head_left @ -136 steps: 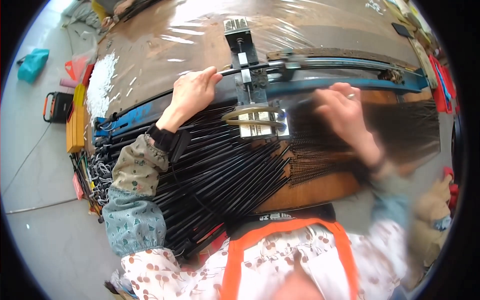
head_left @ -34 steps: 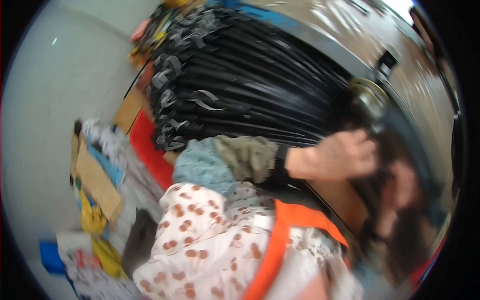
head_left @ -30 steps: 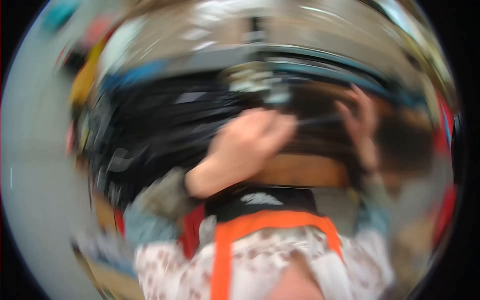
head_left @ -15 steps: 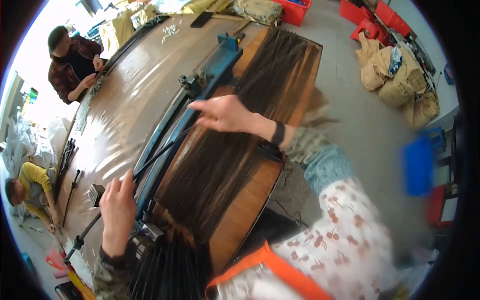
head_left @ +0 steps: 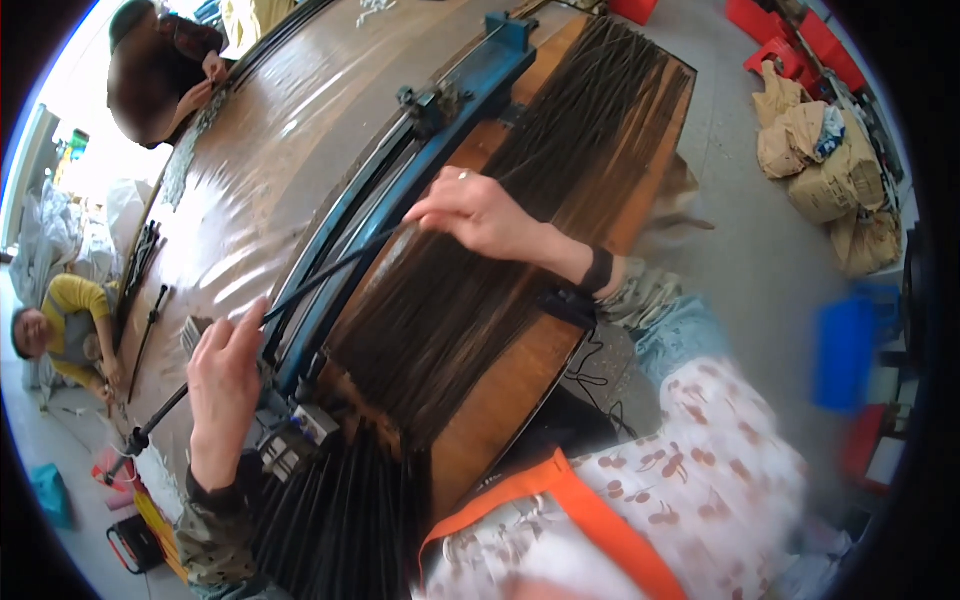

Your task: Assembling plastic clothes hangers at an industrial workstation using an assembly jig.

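Note:
A thin black rod [head_left: 320, 280] slants across a long blue metal rail fixture [head_left: 450, 125]. My left hand [head_left: 225, 395] is closed around the rod's middle. Its lower end, with a dark fitting [head_left: 137, 440], sticks out beyond that hand to the left. At the upper end, my right hand [head_left: 485, 215] pinches the tip between thumb and fingers. Under my right hand spreads a wide layer of black rods [head_left: 450, 300] on a brown wooden board [head_left: 520, 400]. Another bundle of black rods [head_left: 335, 520] lies beside my left wrist. A metal clamp [head_left: 430, 110] sits on the fixture.
A plastic-covered table [head_left: 270, 180] extends left of the fixture. Two co-workers [head_left: 165, 80], one in yellow sleeves [head_left: 80, 295], work along its far edge. Brown sacks [head_left: 835, 175], red bins [head_left: 785, 55] and a blue bin [head_left: 842, 350] stand on the right.
The whole view has shifted, so the table and fixture appear farther right and higher. Both hands keep hold of the rod, which still slants across the fixture.

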Tool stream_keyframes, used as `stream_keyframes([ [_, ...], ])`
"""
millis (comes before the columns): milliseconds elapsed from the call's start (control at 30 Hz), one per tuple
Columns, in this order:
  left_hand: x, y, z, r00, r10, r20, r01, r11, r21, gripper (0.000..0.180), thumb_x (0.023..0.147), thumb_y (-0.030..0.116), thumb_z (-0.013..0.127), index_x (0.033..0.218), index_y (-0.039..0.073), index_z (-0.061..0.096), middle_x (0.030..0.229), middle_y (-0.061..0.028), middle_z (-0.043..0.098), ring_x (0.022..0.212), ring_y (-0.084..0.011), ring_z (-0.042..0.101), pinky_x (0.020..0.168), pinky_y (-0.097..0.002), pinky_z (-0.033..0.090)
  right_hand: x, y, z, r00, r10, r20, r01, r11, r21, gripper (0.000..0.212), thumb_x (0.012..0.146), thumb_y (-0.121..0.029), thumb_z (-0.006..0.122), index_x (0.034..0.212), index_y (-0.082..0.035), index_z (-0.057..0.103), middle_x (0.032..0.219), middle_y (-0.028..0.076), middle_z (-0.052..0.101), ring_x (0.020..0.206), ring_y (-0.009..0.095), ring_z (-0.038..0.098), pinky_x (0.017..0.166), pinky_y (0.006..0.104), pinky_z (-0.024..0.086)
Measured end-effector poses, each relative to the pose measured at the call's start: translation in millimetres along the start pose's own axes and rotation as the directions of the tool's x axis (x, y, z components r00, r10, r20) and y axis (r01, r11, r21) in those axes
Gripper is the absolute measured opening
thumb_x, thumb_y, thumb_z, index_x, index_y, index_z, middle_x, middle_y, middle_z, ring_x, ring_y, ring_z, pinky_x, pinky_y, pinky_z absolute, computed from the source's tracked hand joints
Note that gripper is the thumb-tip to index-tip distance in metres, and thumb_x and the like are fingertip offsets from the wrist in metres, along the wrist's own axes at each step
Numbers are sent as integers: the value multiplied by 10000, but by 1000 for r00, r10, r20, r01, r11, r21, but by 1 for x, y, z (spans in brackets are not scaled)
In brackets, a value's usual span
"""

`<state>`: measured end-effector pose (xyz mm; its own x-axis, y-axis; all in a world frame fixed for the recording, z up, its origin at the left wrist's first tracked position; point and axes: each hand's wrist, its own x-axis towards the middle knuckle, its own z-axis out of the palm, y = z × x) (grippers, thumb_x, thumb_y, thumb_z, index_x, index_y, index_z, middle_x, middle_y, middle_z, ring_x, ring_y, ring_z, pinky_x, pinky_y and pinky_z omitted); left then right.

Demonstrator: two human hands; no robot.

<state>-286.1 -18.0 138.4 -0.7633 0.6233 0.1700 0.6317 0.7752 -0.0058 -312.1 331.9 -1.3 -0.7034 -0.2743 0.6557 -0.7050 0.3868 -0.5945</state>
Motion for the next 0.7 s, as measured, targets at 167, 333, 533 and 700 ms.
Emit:
stream_keyframes([
  [167,-21,0,-17,997,0,-83,1,1000,14,410,853,-17,645,1244,107,658,807,-122,558,796,-304,600,712,-420,480,26,-29,32,928,-327,-179,300,941,-159,312,864,-208,762,1163,-121,743,720,17,608,767,170,582,675,315,504],
  [333,-54,-2,-24,998,-68,-6,67,996,-52,368,873,-35,618,1227,69,633,853,-152,593,797,-353,610,697,-428,480,32,-58,69,952,-263,-159,249,963,-105,432,925,-132,694,1352,-127,627,713,55,588,644,153,590,567,314,492],
  [533,-159,-72,-74,886,-362,-290,424,885,191,186,987,50,556,1167,22,592,920,-222,640,837,-429,623,718,-444,492,35,-19,52,976,-199,-87,155,917,-367,241,980,-159,623,1196,-66,676,900,104,679,736,204,644,682,321,528],
  [700,-204,-86,-103,855,-256,-450,406,872,275,187,998,109,595,1125,-23,628,950,-225,653,852,-412,629,755,-408,500,65,-52,108,959,179,219,-174,984,-44,191,988,-159,625,1118,-34,689,873,73,700,767,132,660,712,283,519],
])
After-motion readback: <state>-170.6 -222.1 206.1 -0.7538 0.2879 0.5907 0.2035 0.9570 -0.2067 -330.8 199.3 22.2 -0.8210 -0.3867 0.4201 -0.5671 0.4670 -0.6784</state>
